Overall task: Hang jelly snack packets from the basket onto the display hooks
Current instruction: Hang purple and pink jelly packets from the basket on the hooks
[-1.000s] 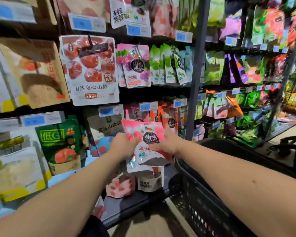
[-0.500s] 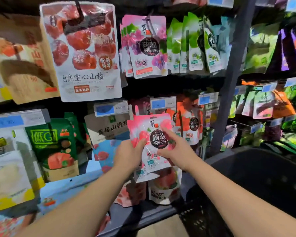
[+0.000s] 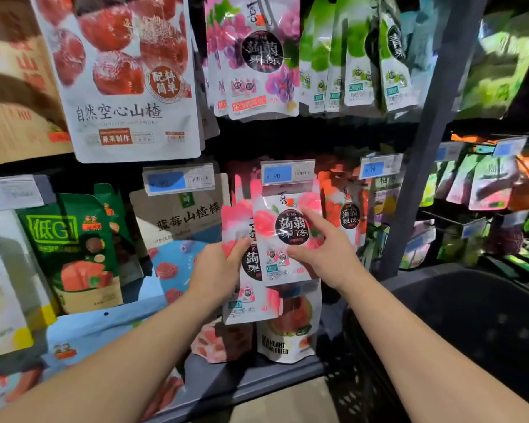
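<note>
The left hand [image 3: 217,270] is holding a second jelly packet [image 3: 242,303] just left of the middle of the frame, its grip pinching the packet's left edge with the thumb lying on the printed face and the fingers hidden behind. The right hand [image 3: 324,254] is holding the front jelly packet [image 3: 287,236] at the centre of the frame, its grip pinching the packet's right side: the thumb is lying across the lower face, the forefinger is stretching straight up the pink print, and the other fingers are curling at the edge. The front jelly packet is overlapping the second one and sitting higher, its top touching the blue price tag [image 3: 287,172]; the hook itself is hidden, so whether the packet is hanging on it cannot be told. Just right of it an orange packet [image 3: 345,209] is hanging. Grape packets [image 3: 257,56] and green packets [image 3: 348,56] are hanging along the top of the frame, with a big hawthorn bag [image 3: 126,71] at upper left. The dark basket [image 3: 471,331] is sitting at lower right, beside the grey post [image 3: 425,132]
</note>
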{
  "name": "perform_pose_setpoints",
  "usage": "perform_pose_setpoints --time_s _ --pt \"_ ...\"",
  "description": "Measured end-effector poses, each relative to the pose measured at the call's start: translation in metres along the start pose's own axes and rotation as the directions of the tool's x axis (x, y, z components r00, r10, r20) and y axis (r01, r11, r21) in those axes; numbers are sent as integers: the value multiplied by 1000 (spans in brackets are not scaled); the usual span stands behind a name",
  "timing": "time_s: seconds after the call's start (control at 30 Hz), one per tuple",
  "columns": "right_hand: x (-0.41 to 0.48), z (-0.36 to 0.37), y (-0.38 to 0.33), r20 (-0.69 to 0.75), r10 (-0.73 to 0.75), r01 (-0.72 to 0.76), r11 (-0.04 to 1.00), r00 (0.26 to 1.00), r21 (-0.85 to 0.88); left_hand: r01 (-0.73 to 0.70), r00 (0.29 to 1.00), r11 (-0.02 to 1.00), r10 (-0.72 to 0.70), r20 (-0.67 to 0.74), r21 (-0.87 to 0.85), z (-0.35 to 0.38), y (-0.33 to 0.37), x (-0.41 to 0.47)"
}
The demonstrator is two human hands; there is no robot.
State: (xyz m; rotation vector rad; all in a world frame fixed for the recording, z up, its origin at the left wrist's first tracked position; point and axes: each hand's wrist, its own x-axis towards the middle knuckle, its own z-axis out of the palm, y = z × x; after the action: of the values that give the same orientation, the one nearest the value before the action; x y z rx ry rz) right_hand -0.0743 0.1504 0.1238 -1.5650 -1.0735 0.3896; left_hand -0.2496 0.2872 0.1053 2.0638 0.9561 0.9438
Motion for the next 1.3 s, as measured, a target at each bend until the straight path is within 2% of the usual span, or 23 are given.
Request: perform_pose_setpoints --time_s 0.2,0.47,0.73,0.9,1.0,1.3 --pt "8 7 4 40 20 -19 1000 999 -11 32 999 999 -32 0 26 -12 -10 -3" --pt "11 15 4 -20 2 -2 1000 1000 11 64 998 997 -64 7 54 -30 -16 -7" --pt "14 17 18 -28 -21 20 999 999 -30 97 993 995 -96 61 -8 -32 -18 -6" --pt "16 28 30 -21 -24 21 988 999 -156 81 997 996 -81 18 33 -39 -19 -7" --pt "23 38 39 -22 -10 4 974 1000 -227 114 993 993 -113 21 -10 -47 -24 -7" --pt "63 70 46 -127 37 -83 920 991 -383 70 997 998 -70 25 2 -68 -34 -7"
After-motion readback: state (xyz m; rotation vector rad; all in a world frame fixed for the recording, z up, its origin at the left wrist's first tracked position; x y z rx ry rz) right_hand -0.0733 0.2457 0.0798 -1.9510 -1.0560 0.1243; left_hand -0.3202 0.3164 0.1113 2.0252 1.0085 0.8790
